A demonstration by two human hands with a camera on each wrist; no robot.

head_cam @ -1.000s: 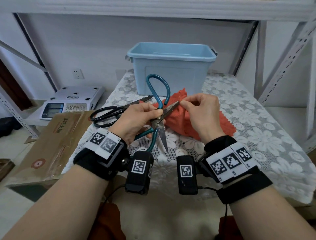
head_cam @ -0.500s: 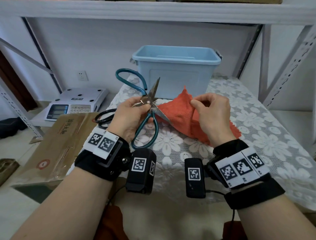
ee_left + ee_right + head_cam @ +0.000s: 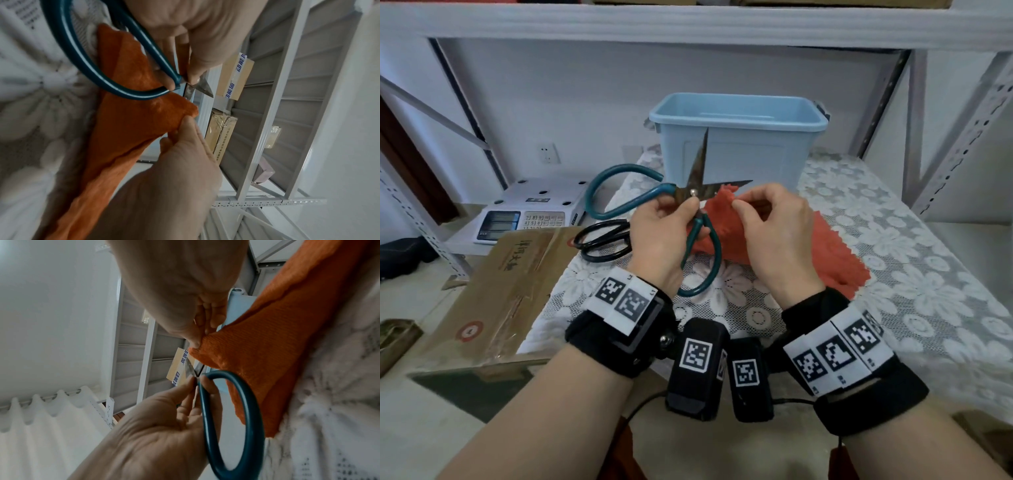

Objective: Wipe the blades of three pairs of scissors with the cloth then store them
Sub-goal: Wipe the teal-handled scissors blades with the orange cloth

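Observation:
My left hand (image 3: 671, 219) pinches the teal-handled scissors (image 3: 619, 192) near their pivot, blades spread wide, one pointing up and one pointing right. My right hand (image 3: 756, 209) pinches a fold of the orange-red cloth (image 3: 835, 246) against the right-pointing blade. The rest of the cloth trails onto the lace tablecloth. In the left wrist view the teal handle (image 3: 86, 65) crosses the cloth (image 3: 127, 123); the right wrist view shows the cloth (image 3: 267, 340) above the teal loop (image 3: 252, 426). A black-handled pair (image 3: 602, 240) lies on the table left of my left hand.
A light blue plastic bin (image 3: 739, 137) stands open at the back of the table (image 3: 928, 274). A cardboard box (image 3: 493, 287) and a digital scale (image 3: 530, 212) sit to the left. Metal shelf posts (image 3: 917, 113) rise at the right.
The left hand has turned the teal scissors so their blades now point up and right, handles left and down. The right hand brought the cloth fold up to the right-pointing blade.

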